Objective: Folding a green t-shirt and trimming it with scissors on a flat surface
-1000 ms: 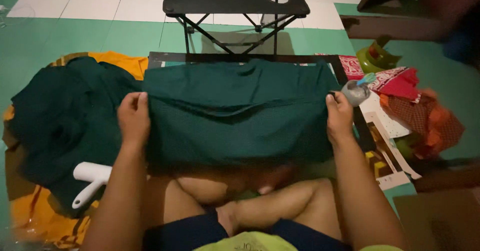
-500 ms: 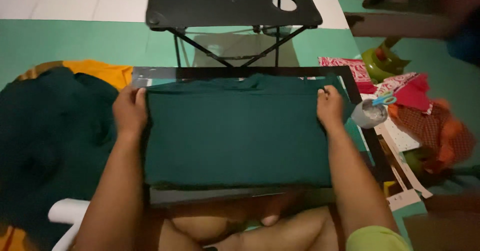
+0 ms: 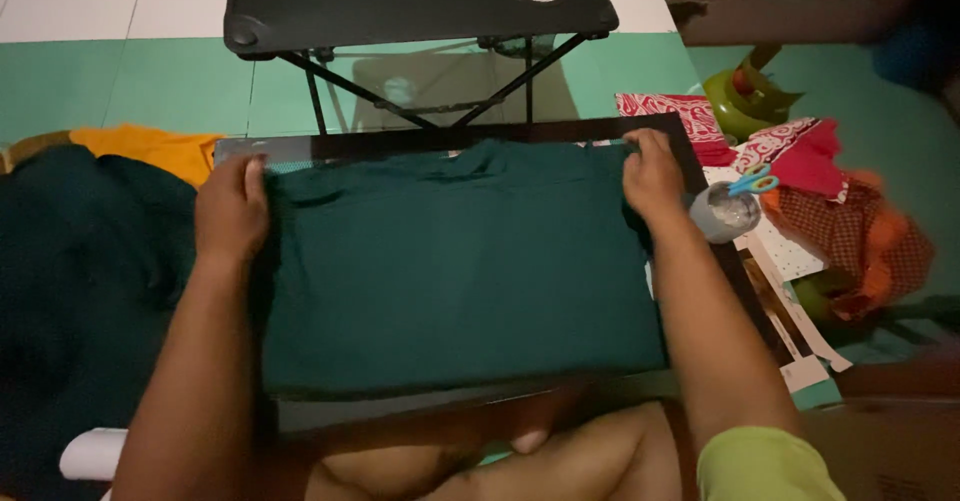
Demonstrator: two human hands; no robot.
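- Dark green garment (image 3: 460, 271): folded into a flat rectangle, it lies on the dark board (image 3: 690, 151) in front of your crossed legs.
- Your left hand (image 3: 230, 211): its grip is closed on the garment's upper left corner, fingers curled over the edge.
- Your right hand (image 3: 652, 176): its grip pinches the upper right corner, just beside the small grey cup.
- Small grey cup (image 3: 722, 211): right of the board, with blue-handled scissors (image 3: 750, 183) resting across it.
- Black folding desk (image 3: 400, 1): stands beyond the board on the green and white floor.
- Dark green cloth heap (image 3: 70, 291): at your left, partly over an orange cloth (image 3: 150, 149).
- Red patterned fabrics (image 3: 800, 161): piled at your right; the dim light makes them hard to separate.
- White object (image 3: 95, 453): bottom left, possibly a roll.
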